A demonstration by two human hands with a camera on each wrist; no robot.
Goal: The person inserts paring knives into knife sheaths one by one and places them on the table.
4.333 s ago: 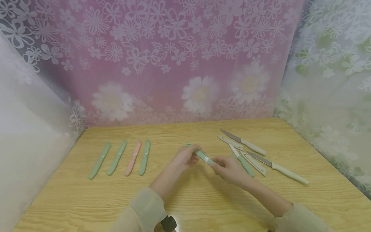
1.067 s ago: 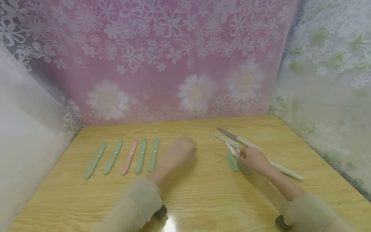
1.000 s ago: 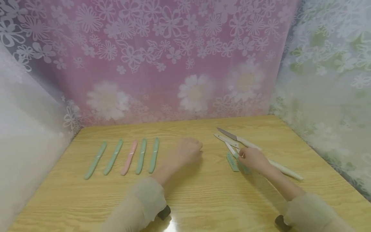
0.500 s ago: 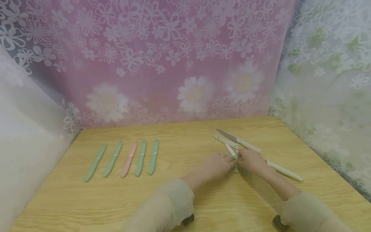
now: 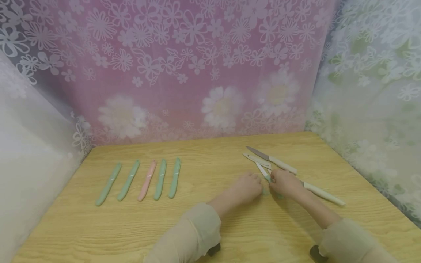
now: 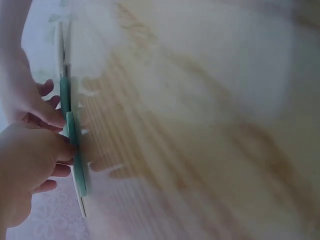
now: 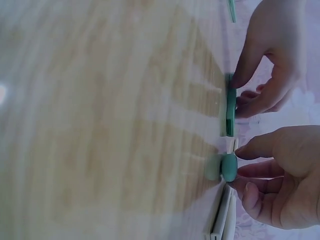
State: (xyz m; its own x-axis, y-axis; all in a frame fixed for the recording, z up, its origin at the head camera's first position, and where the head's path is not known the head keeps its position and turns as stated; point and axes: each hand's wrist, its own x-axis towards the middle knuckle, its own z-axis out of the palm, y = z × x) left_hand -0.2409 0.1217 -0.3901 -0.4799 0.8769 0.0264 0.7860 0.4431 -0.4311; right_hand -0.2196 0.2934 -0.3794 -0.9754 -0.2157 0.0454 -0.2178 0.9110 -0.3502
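My left hand [image 5: 245,188] pinches a green knife sheath [image 7: 230,107], lying low over the table; in the head view the hand mostly covers it. Just to its right, my right hand [image 5: 286,182] holds the green handle [image 7: 229,167] of a small knife between thumb and fingers. That knife's pale blade [image 5: 261,170] points away and to the left. Behind the hands lie a cream sheath [image 5: 258,159] and a cream-handled knife [image 5: 282,165] with a grey blade. A second cream-handled knife [image 5: 323,193] is right of my right hand, its blade hidden behind the hand.
On the left of the wood-grain table [image 5: 138,226], several sheathed knives lie in a row: a pink one [image 5: 147,180] and green ones, the rightmost green knife [image 5: 175,178] nearest the middle. Flowered cloth [image 5: 197,73] hangs behind and at both sides.
The green sheathed knife, earlier in both hands, now lies at the row's right end. My left hand has moved right to the loose green sheath; my right hand has gone to the bare green knife.
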